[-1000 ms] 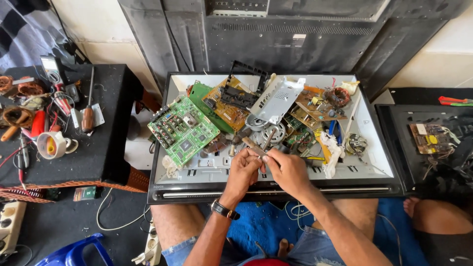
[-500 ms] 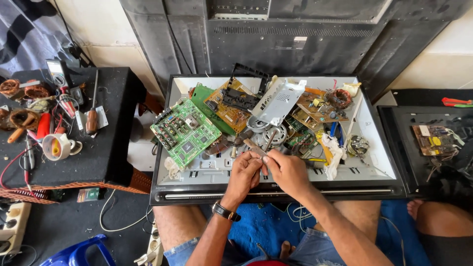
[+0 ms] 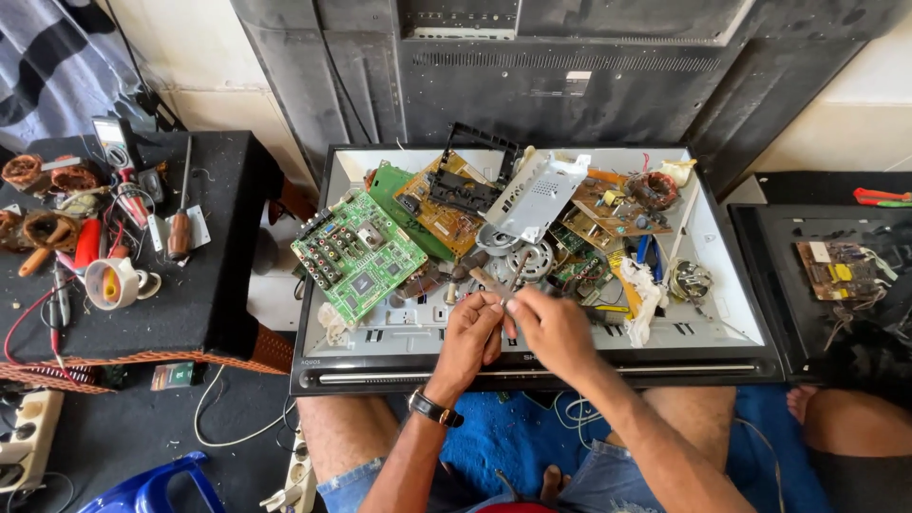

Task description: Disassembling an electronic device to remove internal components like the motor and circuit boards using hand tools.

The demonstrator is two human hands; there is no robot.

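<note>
My left hand (image 3: pixel 472 334), with a watch on its wrist, and my right hand (image 3: pixel 553 328) meet over the near edge of a flat screen panel (image 3: pixel 532 376) that lies like a tray across my lap. The fingertips of both hands pinch a small part (image 3: pixel 501 300); it is too small to tell what kind. A thin dark rod (image 3: pixel 519 271) sticks up from that spot toward the pile. Just beyond my hands lie a green circuit board (image 3: pixel 359 255), a brown board (image 3: pixel 442 204), a perforated metal shield (image 3: pixel 541 195) and several more boards.
A black side table (image 3: pixel 204 313) at the left carries a screwdriver (image 3: pixel 180 228), a tape roll (image 3: pixel 109 283), a meter and wire coils. A large screen back (image 3: pixel 570 66) leans behind. At the right, another dark panel holds a small board (image 3: pixel 836 271); a bare leg (image 3: pixel 855 423) rests below it.
Both hands stay together at the panel's near edge, with only small finger movement. The view has shifted slightly.
</note>
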